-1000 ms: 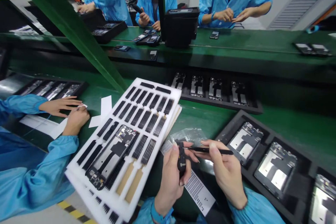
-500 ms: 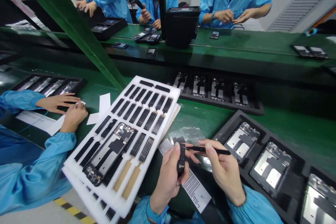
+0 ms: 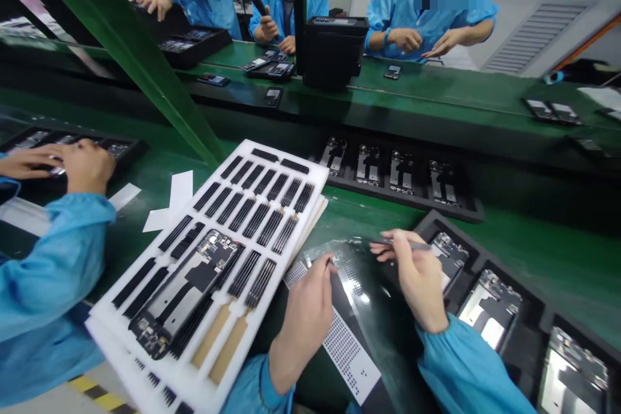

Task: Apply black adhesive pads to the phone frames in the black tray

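Okay, my right hand (image 3: pixel 421 275) just swung clear, tweezers (image 3: pixel 420 246) still pinched, while my left hand (image 3: pixel 306 310) pinches a mostly hidden dark part (image 3: pixel 330 262) near the dotted sheet (image 3: pixel 350 350), so tweezing's probably paused

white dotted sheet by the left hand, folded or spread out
Spread out: the white dotted sheet lies flat, its dots facing up and no fold showing, though the left hand hides its middle.

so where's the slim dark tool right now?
Head view, right of centre: the slim dark tool is in the grip of the right hand, by the near-left end of the right-side black tray.
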`<state>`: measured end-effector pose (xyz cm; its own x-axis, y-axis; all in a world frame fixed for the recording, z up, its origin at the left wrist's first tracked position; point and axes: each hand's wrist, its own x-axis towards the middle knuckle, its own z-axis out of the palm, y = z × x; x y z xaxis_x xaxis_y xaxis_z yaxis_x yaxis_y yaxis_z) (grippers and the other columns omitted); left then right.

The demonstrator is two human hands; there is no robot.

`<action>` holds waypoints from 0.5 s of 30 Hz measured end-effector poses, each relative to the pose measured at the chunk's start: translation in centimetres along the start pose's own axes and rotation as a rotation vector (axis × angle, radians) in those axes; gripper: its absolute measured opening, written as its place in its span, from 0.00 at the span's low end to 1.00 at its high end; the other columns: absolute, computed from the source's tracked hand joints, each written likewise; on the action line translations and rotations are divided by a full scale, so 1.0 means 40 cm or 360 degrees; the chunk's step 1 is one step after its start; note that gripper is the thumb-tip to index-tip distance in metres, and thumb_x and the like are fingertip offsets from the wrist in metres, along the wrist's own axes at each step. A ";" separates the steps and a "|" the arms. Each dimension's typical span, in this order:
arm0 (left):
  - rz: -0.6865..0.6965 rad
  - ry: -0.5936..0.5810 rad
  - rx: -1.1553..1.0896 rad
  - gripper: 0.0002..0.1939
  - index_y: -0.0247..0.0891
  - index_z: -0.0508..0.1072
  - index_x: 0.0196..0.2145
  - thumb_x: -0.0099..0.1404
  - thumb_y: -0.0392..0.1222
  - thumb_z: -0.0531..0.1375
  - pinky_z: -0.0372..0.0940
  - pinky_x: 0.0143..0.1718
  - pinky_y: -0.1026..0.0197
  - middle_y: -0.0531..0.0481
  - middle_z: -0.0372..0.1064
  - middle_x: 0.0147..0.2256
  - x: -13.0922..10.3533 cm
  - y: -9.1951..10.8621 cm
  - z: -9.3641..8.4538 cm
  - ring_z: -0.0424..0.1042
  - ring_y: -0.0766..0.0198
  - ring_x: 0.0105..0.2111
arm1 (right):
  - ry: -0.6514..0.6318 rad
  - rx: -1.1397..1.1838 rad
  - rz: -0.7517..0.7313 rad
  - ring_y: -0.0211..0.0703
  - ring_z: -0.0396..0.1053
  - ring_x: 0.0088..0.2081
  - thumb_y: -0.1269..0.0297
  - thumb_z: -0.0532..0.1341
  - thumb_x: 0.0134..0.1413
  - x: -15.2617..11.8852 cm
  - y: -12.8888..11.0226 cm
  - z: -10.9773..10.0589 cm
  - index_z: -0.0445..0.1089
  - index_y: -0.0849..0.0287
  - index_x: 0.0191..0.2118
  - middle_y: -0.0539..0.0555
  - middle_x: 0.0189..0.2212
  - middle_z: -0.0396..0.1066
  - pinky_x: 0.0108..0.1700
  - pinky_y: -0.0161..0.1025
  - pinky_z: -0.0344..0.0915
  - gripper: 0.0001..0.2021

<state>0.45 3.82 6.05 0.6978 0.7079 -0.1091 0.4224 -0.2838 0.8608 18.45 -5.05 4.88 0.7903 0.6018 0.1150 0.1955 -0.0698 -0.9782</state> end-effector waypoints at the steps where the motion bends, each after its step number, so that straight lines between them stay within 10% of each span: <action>1: 0.0065 -0.0001 0.0382 0.24 0.35 0.65 0.62 0.71 0.29 0.45 0.73 0.38 0.58 0.38 0.75 0.53 0.014 -0.002 0.006 0.78 0.58 0.40 | -0.0036 -0.0037 0.0038 0.47 0.78 0.29 0.46 0.58 0.67 0.025 0.018 0.005 0.74 0.58 0.38 0.57 0.29 0.79 0.30 0.39 0.75 0.19; 6: 0.0234 -0.0275 0.1485 0.41 0.35 0.58 0.68 0.58 0.18 0.49 0.74 0.28 0.58 0.36 0.56 0.68 0.074 0.007 0.039 0.79 0.58 0.36 | -0.0136 -0.0206 0.0089 0.47 0.77 0.28 0.38 0.56 0.64 0.071 0.085 0.021 0.72 0.58 0.36 0.58 0.27 0.78 0.27 0.40 0.73 0.26; 15: 0.0336 -0.0385 0.1565 0.42 0.36 0.58 0.69 0.58 0.19 0.53 0.75 0.24 0.54 0.34 0.48 0.71 0.108 -0.006 0.085 0.79 0.53 0.34 | -0.0321 -0.0473 0.0032 0.48 0.78 0.31 0.46 0.53 0.71 0.059 0.088 0.014 0.72 0.57 0.40 0.55 0.30 0.79 0.35 0.41 0.74 0.20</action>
<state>5.32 4.74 3.69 0.8643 0.4642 -0.1939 0.4881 -0.8671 0.0997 20.67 -3.43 1.61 0.6710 0.7409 0.0307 0.3649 -0.2939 -0.8834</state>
